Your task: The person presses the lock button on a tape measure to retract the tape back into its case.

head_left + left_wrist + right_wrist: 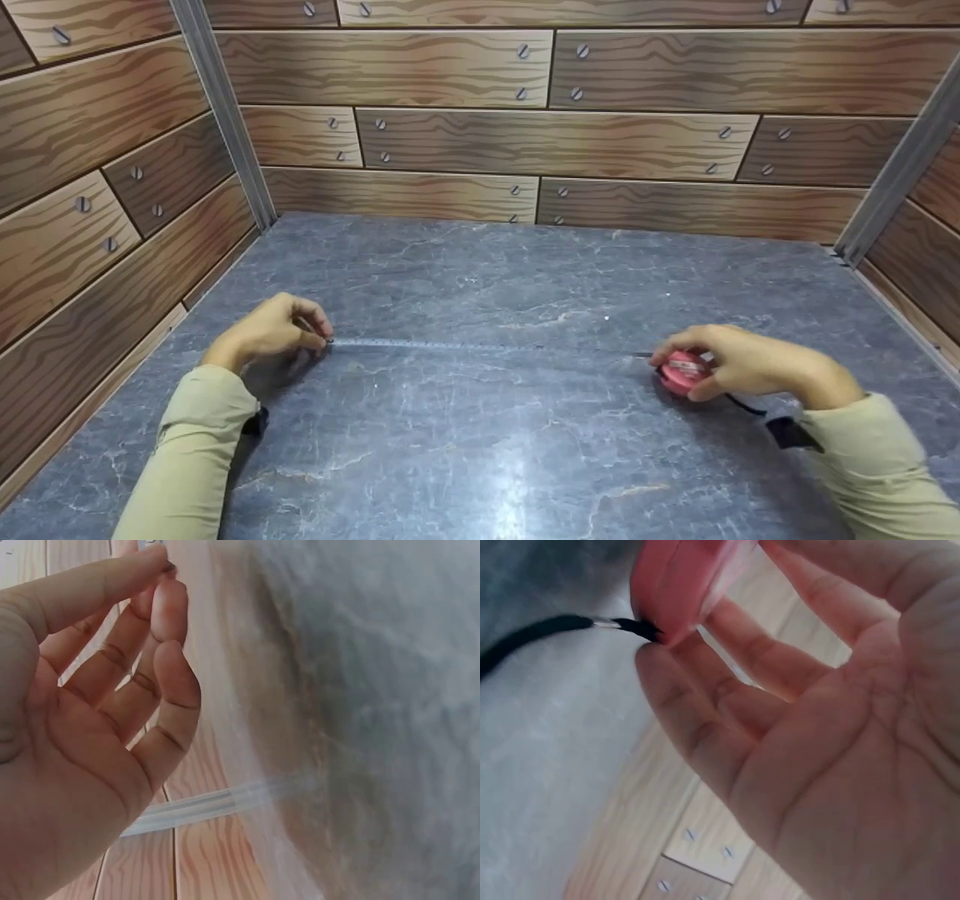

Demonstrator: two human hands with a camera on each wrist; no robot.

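A pink tape measure case (682, 372) rests on the grey marbled tabletop (487, 450) at the right, held between the fingers and thumb of my right hand (739, 362). Its thin blade (480, 346) is drawn out leftward, flat along the table. My left hand (274, 330) pinches the blade's end tip (328, 342) with thumb and fingertips. In the right wrist view the pink case (676, 581) sits at my fingertips, with its black wrist cord (540, 634) trailing off. The left wrist view shows my curled fingers (157, 652); the blade tip is not clear there.
Wood-plank printed walls (540, 142) close in the table at the back, left and right, with grey metal corner posts (225, 112). The black cord (746, 407) lies under my right wrist.
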